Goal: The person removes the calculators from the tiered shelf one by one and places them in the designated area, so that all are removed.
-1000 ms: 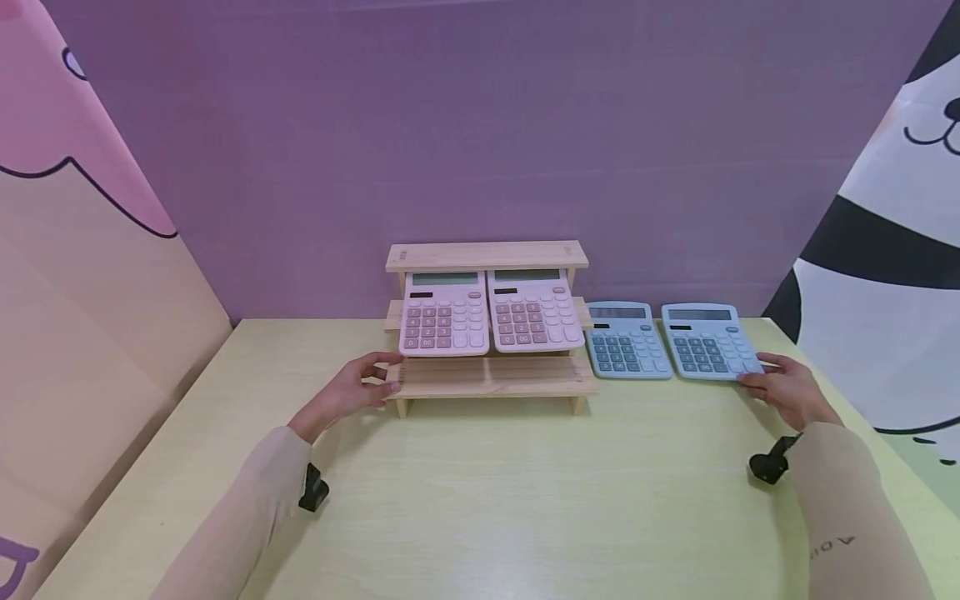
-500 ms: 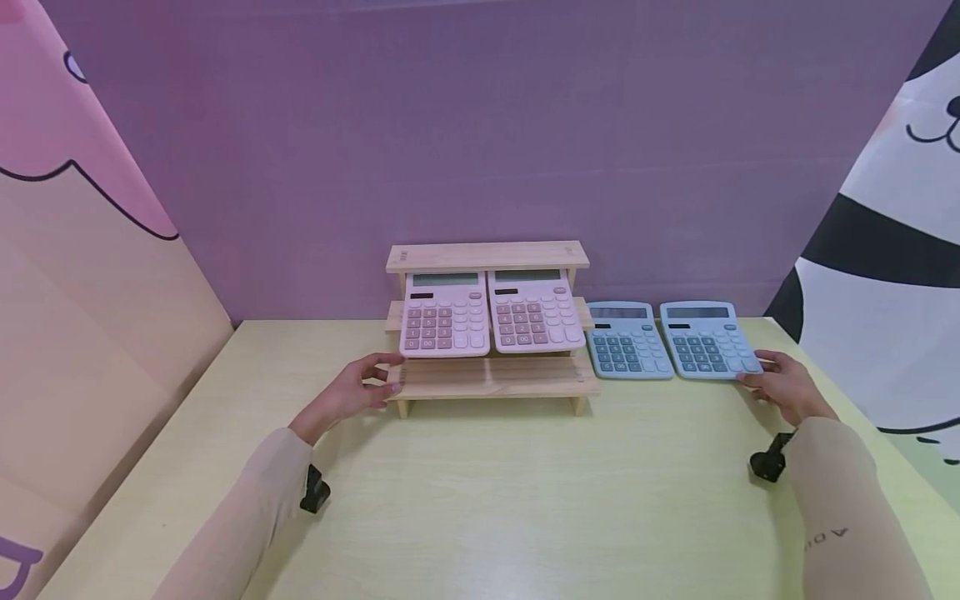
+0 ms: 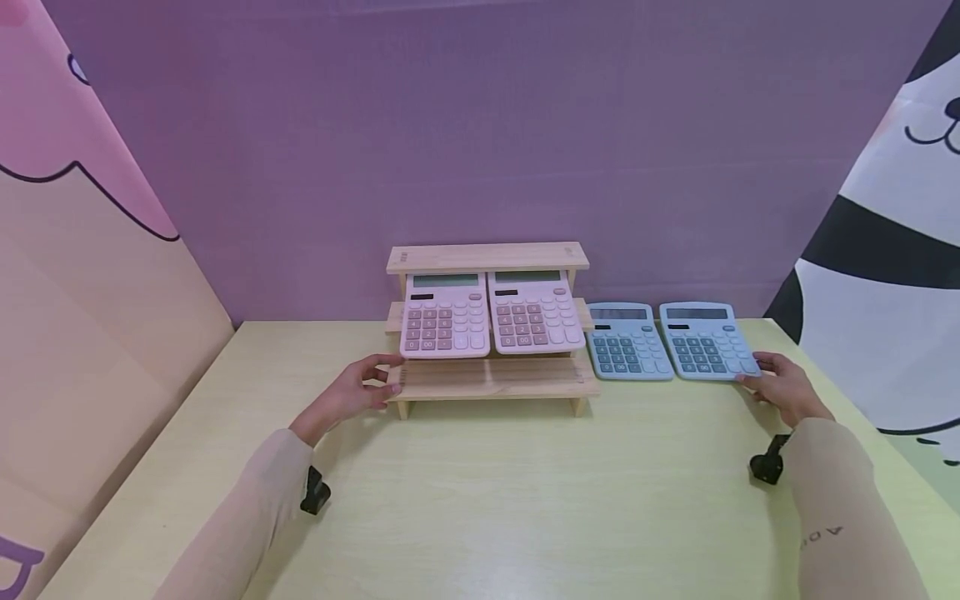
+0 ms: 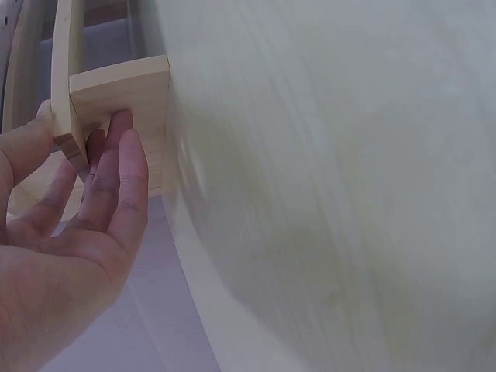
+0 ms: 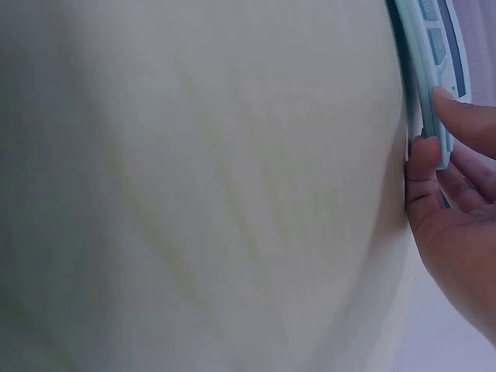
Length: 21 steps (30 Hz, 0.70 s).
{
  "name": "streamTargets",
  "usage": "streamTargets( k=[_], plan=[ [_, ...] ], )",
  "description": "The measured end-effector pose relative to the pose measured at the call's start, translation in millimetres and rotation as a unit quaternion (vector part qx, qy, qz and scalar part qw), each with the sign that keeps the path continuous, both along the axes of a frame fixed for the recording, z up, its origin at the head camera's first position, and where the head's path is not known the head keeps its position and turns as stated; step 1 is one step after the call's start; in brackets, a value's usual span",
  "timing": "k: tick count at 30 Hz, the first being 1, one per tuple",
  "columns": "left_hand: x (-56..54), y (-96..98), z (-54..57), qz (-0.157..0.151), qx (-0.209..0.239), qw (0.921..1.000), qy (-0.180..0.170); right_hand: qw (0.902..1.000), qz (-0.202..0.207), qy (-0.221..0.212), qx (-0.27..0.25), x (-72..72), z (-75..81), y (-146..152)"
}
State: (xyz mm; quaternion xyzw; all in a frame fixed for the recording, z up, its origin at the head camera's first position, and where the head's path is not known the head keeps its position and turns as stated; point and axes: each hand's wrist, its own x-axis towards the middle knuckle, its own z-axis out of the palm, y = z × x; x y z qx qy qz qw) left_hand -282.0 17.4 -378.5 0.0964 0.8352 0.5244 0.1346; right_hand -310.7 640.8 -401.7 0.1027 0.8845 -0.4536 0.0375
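Observation:
My left hand [image 3: 347, 392] grips the left end of the lowest board of a tiered wooden shelf rack [image 3: 495, 381]. In the left wrist view the thumb lies on top and the fingers [image 4: 132, 174] curl beneath the board [image 4: 68, 116]. On the rack's middle tier two pink calculators, the left one [image 3: 446, 315] and the right one [image 3: 536, 312], lean side by side. My right hand [image 3: 786, 390] pinches the lower right corner of the outer blue calculator [image 3: 707, 342], thumb above and fingers under its edge in the right wrist view. Another blue calculator [image 3: 628, 342] lies between it and the rack.
Everything stands at the back of a pale wooden table [image 3: 525, 500], against a purple backdrop [image 3: 480, 125]. Cartoon-printed panels flank it, a pink one [image 3: 75, 250] at left and a panda one [image 3: 885, 250] at right. Black wrist cameras hang below both sleeves.
The outer blue calculator and my right hand have shifted very slightly left. My left hand keeps its grip on the rack, which stays in place.

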Motion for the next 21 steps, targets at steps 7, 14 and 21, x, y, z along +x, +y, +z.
streamTargets(
  k=[7,14,21],
  plan=[
    [-0.1,0.0,-0.5,-0.001,0.003,1.0000,0.005,0.9999,-0.004,0.011,0.007,1.0,-1.7,-0.8],
    [-0.4,-0.4,-0.1,0.000,0.002,1.0000,0.002,0.9999,-0.007,0.007,0.011,-0.2,-1.4,-1.7],
    [-0.6,0.0,0.2,0.001,0.000,1.0000,-0.001,0.9998,-0.007,-0.009,0.018,-2.6,-2.0,1.7]
  ],
)
